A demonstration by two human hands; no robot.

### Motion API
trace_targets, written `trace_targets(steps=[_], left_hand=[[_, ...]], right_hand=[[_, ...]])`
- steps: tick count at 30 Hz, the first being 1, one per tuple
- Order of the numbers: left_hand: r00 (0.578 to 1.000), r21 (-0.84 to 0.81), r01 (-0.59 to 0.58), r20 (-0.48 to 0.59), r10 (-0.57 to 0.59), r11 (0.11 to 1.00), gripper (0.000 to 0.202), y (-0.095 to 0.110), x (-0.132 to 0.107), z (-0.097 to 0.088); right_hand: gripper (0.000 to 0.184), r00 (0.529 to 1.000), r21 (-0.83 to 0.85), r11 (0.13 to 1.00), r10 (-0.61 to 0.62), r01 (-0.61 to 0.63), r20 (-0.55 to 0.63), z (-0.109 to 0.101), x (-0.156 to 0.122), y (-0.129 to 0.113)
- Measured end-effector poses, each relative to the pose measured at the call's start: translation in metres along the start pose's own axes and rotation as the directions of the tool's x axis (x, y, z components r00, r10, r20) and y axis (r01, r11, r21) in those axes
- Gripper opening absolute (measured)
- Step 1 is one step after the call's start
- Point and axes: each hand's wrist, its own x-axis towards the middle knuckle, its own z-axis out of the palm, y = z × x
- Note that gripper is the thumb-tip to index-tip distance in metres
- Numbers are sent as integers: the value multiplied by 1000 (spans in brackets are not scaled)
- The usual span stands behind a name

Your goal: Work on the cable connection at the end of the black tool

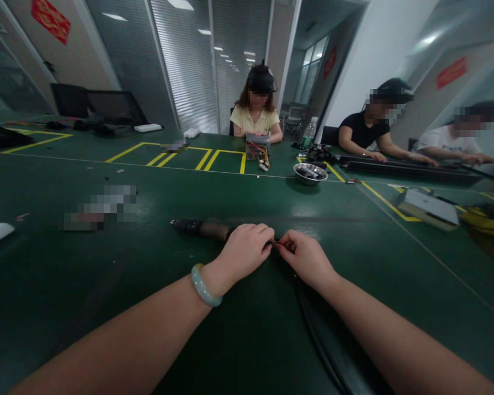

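A dark, brown-wrapped cylindrical tool lies on the green table, its tip pointing left. My left hand, with a pale jade bangle at the wrist, is closed over the tool's right end. My right hand is closed in a pinch just beside it, gripping the thin part where a black cable leaves the tool. The two hands nearly touch. The cable runs down toward me under my right forearm. What lies exactly between the fingertips is too small to make out.
A metal bowl with small parts stands further back. A person in a yellow shirt sits across with a grey box and coloured wires. Two more people work at the right behind long black units. A grey flat box lies right.
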Motion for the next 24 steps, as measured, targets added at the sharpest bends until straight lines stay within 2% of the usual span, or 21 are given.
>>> trace_targets(steps=[12, 18, 24], left_hand=[[1000, -19, 0, 13, 0, 1000, 5, -3, -1, 1], [1000, -37, -2, -6, 2, 999, 15, -2, -1, 3], [1000, -32, -15, 5, 15, 999, 7, -4, 0, 5]], right_hand=[[4, 1000, -10, 1000, -14, 14, 25, -4, -2, -4], [6, 1000, 1, 1000, -26, 26, 15, -3, -1, -4], [6, 1000, -10, 1000, -26, 26, 12, -2, 0, -3]])
